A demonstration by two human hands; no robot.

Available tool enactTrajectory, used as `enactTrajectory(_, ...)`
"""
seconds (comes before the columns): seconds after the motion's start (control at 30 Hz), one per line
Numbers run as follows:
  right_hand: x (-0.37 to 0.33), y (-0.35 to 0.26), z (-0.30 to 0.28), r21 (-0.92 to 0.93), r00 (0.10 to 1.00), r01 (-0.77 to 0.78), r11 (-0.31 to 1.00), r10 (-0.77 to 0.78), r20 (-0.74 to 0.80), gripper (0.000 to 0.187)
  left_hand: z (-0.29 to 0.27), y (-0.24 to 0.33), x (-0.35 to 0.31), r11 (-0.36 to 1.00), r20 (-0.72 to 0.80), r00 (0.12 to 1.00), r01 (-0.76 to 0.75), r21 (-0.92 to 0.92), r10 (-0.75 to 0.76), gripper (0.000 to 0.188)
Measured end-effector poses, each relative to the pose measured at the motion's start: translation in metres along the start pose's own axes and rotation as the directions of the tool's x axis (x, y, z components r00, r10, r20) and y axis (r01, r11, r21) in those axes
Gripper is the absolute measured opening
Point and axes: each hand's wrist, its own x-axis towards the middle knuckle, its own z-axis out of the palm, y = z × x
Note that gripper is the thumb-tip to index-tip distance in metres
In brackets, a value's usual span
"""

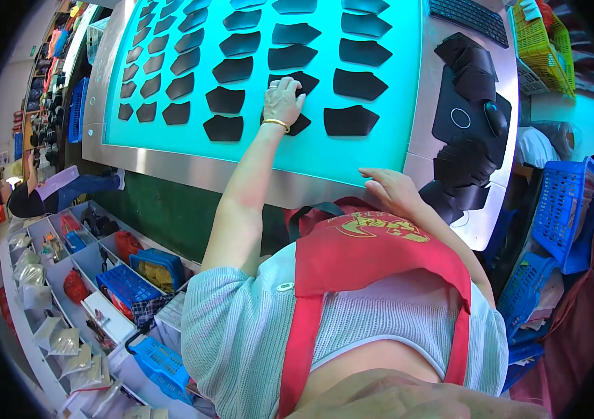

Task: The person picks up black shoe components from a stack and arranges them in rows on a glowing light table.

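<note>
Rows of flat, dark, pointed-end cut pieces lie on a glowing turquoise panel. My left hand, with a ring and a gold bangle, reaches over the column right of the middle. Its bent fingers are closed at the left end of one dark cut piece, which sits slightly askew; the fingertips are partly hidden. Below that palm another piece is partly covered. My right hand rests at the panel's near right edge, fingers apart, with nothing in it.
On the right border lie overlapping stacks of dark pieces, a black pad, a mouse and a keyboard. Blue baskets and a yellow basket stand at right. Compartmented shelves and another person are at left.
</note>
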Motion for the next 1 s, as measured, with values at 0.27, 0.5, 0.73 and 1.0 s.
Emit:
enactTrajectory(0.27,-0.014,0.024,-0.061,-0.007,1.000,0.027,1.000,-0.027,-0.001,0.037,-0.018,-0.008,-0.043,0.988,-0.260,0.966,-0.044,-0.149,0.003,0.025)
enactTrajectory(0.5,-0.030,0.160,-0.178,-0.155,0.550,-0.174,0.972,-0.035,-0.835,0.024,-0.018,0.003,-0.184,0.894,-0.322,0.851,0.447,0.031,-0.415,0.058)
enactTrajectory(0.73,-0.031,0.196,-0.224,-0.055,0.559,-0.409,0.911,0.202,-0.804,0.071,-0.022,0.036,-0.189,0.758,-0.320,0.719,0.652,0.002,-0.617,0.060)
enactTrajectory(1.0,-0.048,0.240,-0.188,-0.295,0.549,-0.417,0.860,-0.020,-0.836,0.067,-0.019,0.048,-0.208,0.726,-0.339,0.697,0.685,0.055,-0.632,0.056)
